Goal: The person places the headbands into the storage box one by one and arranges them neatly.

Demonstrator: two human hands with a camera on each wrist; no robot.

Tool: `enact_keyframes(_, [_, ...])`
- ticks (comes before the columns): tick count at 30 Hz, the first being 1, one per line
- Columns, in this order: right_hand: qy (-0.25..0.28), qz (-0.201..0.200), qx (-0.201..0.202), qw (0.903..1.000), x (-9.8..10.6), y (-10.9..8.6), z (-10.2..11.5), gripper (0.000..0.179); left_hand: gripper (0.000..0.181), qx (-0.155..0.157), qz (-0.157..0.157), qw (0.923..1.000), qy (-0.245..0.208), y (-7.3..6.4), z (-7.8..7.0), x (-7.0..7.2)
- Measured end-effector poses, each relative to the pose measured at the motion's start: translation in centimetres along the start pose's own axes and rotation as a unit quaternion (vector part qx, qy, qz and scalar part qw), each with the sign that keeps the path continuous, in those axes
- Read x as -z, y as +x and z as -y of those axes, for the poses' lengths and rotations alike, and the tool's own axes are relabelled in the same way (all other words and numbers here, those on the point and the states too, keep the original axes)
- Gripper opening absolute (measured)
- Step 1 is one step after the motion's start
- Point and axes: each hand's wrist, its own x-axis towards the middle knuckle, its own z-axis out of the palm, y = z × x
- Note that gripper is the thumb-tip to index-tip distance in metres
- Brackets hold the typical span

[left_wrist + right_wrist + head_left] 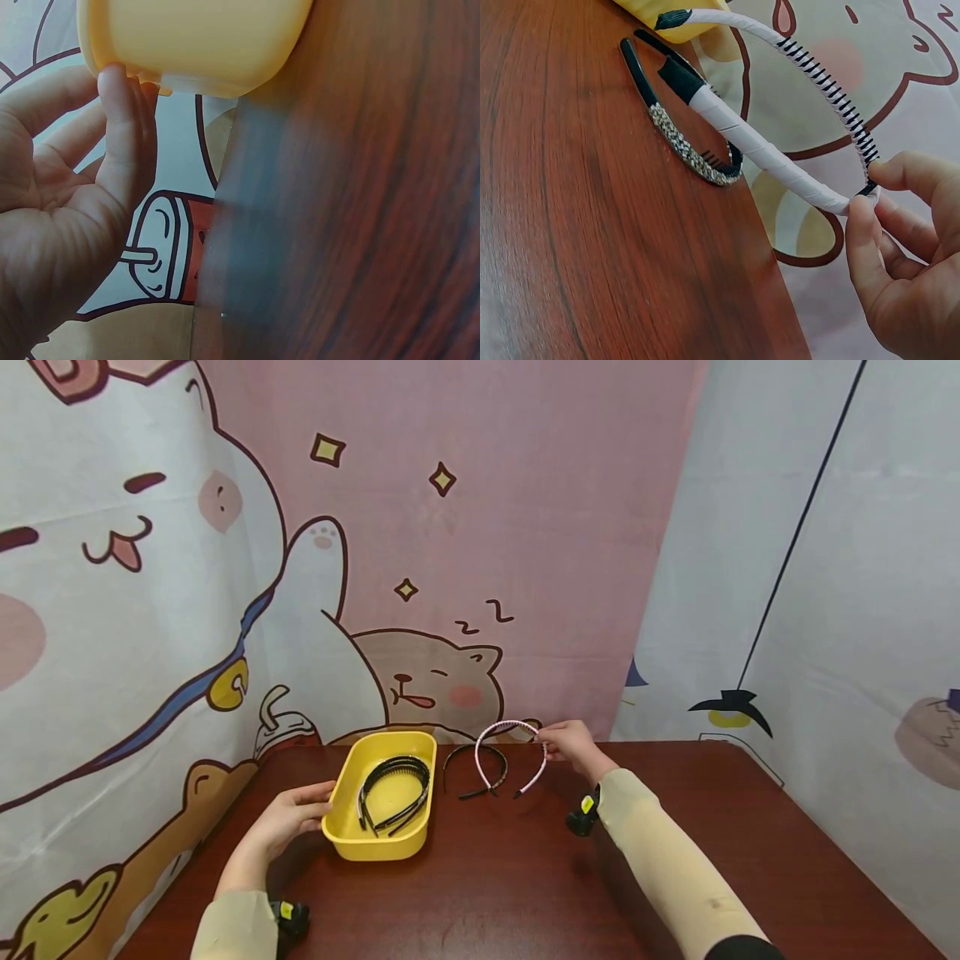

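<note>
My right hand (572,748) pinches a pale pink headband (761,154) between thumb and fingertips near the top of its arc. Black comb teeth line its inside and its ends are dark. The band is upright, its ends pointing down toward the table. Behind it in the head view lies a black headband (471,794) with a glittery section (682,146), partly overlapped. On the left, a yellow plastic basket (378,850) contains several black headbands (396,767), some with comb teeth. My left hand (288,817) grips the basket's left side, fingertips at the rim and outer wall.
A dark reddish-brown wooden table (510,893) carries everything. Its far edge meets a hanging cloth (570,568) printed with cartoon animals. Small black wrist cameras (583,816) sit on both wrists.
</note>
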Motion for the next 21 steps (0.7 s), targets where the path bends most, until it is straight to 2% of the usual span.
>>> enact_keyframes(6, [0.021, 0.010, -0.001, 0.9997, -0.9, 0.2, 0.2, 0.032, 0.056, -0.007, 0.004, 0.9999, -0.009, -0.1, -0.1, 0.1])
enact_keyframes(21, [0.034, 0.015, 0.005, 0.9993, -2.0, 0.1, 0.8, 0.033, 0.055, -0.008, 0.006, 0.9999, -0.011, 0.1, 0.1, 0.1])
